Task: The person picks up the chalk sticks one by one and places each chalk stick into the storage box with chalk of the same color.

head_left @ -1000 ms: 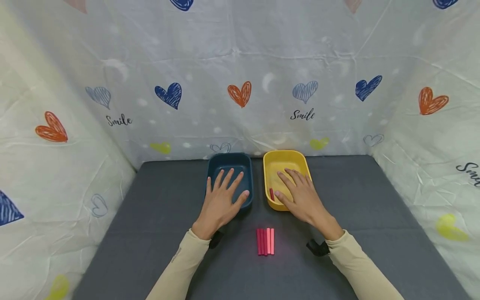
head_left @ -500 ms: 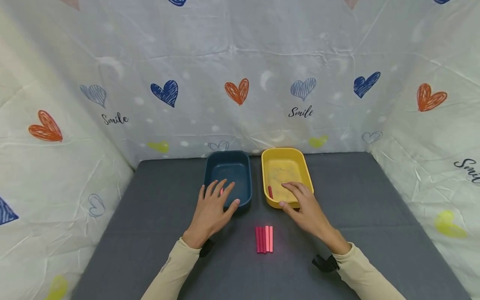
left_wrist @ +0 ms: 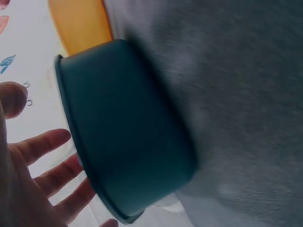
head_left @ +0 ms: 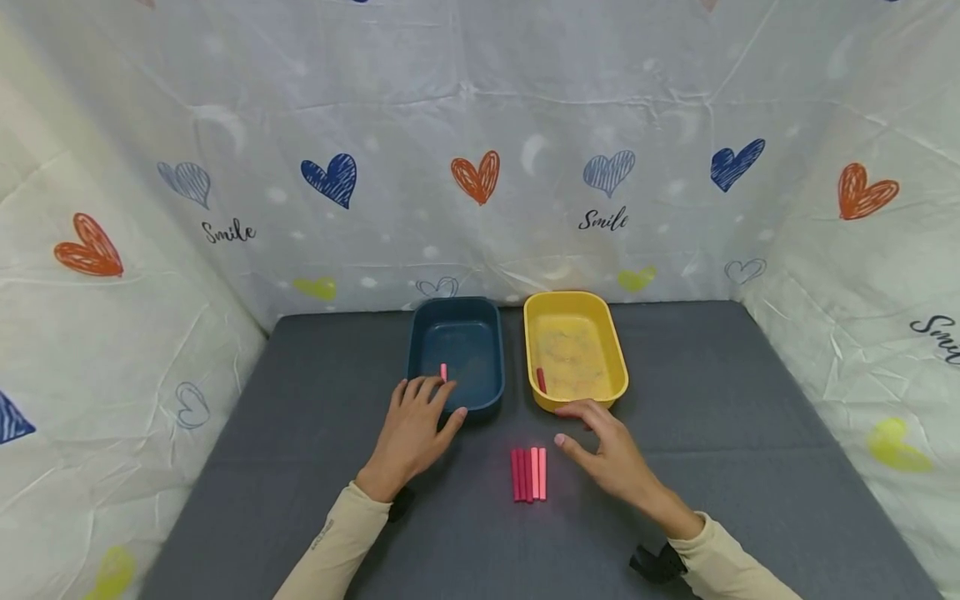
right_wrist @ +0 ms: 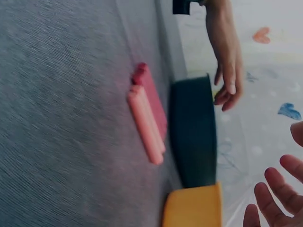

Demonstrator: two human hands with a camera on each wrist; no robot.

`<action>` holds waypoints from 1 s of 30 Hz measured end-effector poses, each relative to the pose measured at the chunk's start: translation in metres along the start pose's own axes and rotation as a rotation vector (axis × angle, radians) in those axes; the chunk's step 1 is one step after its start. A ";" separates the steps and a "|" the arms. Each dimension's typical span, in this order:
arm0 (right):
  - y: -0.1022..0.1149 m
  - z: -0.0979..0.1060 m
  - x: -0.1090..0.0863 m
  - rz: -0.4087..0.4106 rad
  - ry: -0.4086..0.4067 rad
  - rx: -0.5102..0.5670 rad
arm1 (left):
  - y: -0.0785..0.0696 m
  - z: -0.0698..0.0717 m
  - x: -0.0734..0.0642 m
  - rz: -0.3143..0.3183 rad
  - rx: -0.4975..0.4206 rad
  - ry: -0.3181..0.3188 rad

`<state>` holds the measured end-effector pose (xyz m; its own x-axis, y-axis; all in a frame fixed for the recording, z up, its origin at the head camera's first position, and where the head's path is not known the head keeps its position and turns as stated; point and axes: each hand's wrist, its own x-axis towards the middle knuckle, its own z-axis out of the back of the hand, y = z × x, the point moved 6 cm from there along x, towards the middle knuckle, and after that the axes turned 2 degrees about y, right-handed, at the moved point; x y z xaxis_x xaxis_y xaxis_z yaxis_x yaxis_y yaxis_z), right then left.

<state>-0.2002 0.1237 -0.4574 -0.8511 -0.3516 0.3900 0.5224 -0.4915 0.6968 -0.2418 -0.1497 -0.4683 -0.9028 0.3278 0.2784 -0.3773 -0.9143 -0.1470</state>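
Sticks (head_left: 528, 475) in a pink-and-red row on worktop (head_left: 337, 375); leftmost, left hand (head_left: 408, 433), fingers apart, at near rim of blue tray (head_left: 468, 337), pink stick (head_left: 443, 372) inside; then red stick (head_left: 542, 381) in yellow tray (head_left: 576, 333); rightmost, right hand (head_left: 618, 462), thumb and fingers parted

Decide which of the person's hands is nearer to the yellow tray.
Right. The right hand is at the near end of the yellow tray; the left hand is farther off, beside the blue tray.
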 end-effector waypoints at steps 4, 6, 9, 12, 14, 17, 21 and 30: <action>-0.004 -0.011 -0.006 -0.029 0.052 0.012 | 0.003 -0.004 -0.003 -0.019 0.022 -0.006; -0.007 -0.017 -0.008 -0.052 0.093 -0.002 | 0.004 -0.006 -0.004 -0.026 0.029 -0.007; -0.012 -0.026 -0.011 -0.084 0.164 -0.033 | 0.006 -0.008 -0.005 -0.036 0.034 -0.009; -0.017 -0.034 -0.013 -0.119 0.231 -0.050 | 0.007 -0.010 -0.007 -0.040 0.036 -0.013; -0.020 -0.038 -0.015 -0.143 0.265 -0.066 | 0.008 -0.012 -0.008 -0.039 0.038 -0.016; -0.025 -0.043 -0.018 -0.182 0.314 -0.088 | 0.010 -0.014 -0.011 -0.043 0.040 -0.022; -0.030 -0.048 -0.020 -0.215 0.363 -0.124 | 0.012 -0.017 -0.012 -0.059 0.039 -0.034; -0.031 -0.054 -0.021 -0.208 0.401 -0.211 | 0.011 -0.015 -0.013 -0.079 0.063 -0.057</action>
<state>-0.1960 0.1033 -0.5199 -0.8723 -0.4876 -0.0355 0.3787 -0.7198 0.5818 -0.2374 -0.1602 -0.4876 -0.8567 0.3873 0.3406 -0.4318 -0.8998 -0.0629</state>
